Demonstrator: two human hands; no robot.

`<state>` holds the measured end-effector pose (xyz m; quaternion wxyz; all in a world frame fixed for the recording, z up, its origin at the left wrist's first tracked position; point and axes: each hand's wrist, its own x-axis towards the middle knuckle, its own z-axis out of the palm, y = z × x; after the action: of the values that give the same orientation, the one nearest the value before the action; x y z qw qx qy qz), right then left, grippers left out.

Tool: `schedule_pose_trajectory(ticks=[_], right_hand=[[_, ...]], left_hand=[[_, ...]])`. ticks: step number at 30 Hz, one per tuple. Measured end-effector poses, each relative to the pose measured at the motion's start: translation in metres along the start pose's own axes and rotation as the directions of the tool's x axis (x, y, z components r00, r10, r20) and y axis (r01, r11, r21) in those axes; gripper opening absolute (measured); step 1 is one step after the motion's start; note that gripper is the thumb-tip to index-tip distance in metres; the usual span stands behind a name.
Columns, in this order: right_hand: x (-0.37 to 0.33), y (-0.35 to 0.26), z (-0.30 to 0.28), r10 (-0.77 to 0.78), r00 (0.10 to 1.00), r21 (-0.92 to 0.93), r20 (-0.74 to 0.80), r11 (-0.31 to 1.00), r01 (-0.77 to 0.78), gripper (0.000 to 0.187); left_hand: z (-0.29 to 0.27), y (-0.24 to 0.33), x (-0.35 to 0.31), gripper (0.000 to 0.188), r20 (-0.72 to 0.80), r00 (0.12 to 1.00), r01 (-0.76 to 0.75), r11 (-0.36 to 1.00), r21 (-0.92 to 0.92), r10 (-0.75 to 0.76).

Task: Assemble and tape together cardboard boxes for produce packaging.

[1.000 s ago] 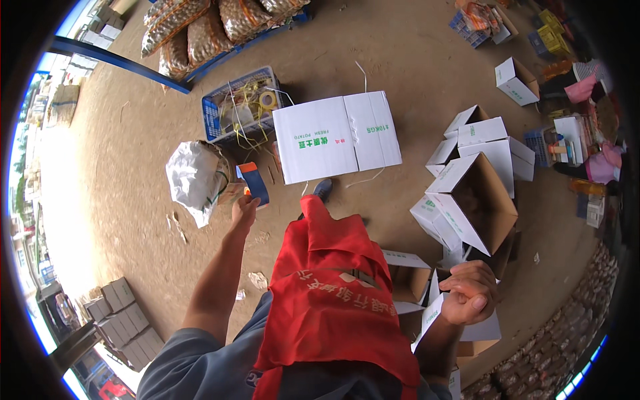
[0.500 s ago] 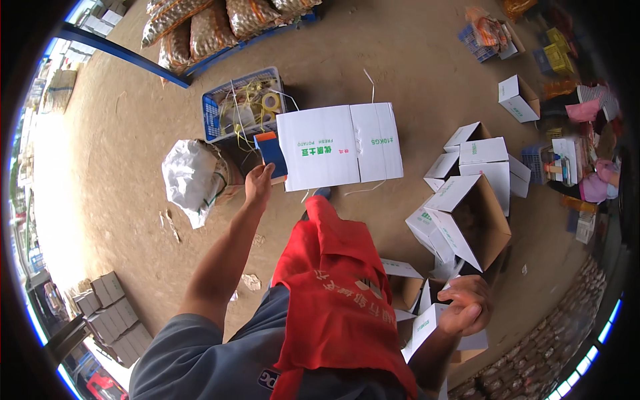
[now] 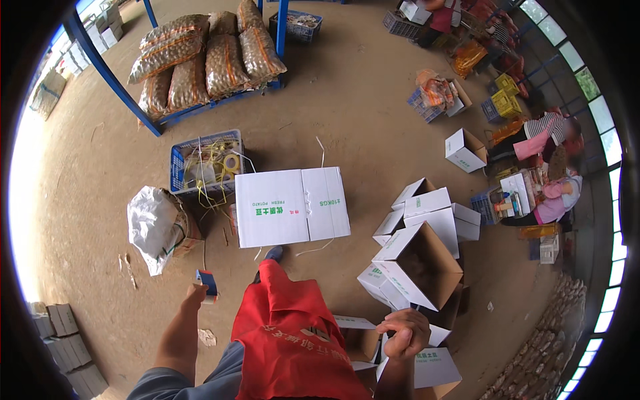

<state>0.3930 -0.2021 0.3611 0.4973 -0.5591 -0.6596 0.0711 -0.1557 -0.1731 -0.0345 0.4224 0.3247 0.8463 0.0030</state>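
Note:
My left hand [image 3: 195, 293] is out to the left of my body, low over the floor, with its fingers closed on a flat blue and orange tool [image 3: 207, 285] that looks like a tape dispenser. Ahead of me a closed white carton [image 3: 273, 207] with green print stands apart from both hands. Loose white strap ends poke out from under its far and near sides. My right hand [image 3: 405, 332] is raised in front of several open white cartons [image 3: 400, 260], its fingers curled. Whether anything small sits inside those fingers is hidden.
Left of the carton are a blue crate [image 3: 175, 167] with straps and tape, and a white sack [image 3: 152, 223]. Filled net sacks [image 3: 223, 63] lie on a blue-framed rack behind. People [image 3: 543, 133] work among crates at the far right. Grey boxes [image 3: 70, 347] stand lower left.
My left hand has drawn back from the carton's left side toward my body, with the blue and orange tool still in it. The view has shifted; my right hand remains curled.

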Motion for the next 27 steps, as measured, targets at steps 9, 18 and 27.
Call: schedule_pose_trajectory(ticks=[9,18,27], right_hand=[[-0.017,0.019,0.039,0.015,0.988,0.293,0.151,0.954,-0.059,0.028],[-0.002,-0.003,0.104,0.028,0.983,0.279,0.181,0.957,-0.079,0.024],[-0.028,0.047,0.298,0.518,0.318,-0.398,0.794,0.838,-0.374,0.029]], left_hand=[[-0.029,-0.047,-0.067,0.032,-0.059,0.998,-0.047,0.979,-0.200,0.036],[-0.053,-0.054,-0.023,0.036,-0.163,0.981,-0.157,0.915,-0.373,0.102],[-0.128,0.061,0.078,0.043,-0.092,0.944,-0.329,0.930,-0.165,0.318]])
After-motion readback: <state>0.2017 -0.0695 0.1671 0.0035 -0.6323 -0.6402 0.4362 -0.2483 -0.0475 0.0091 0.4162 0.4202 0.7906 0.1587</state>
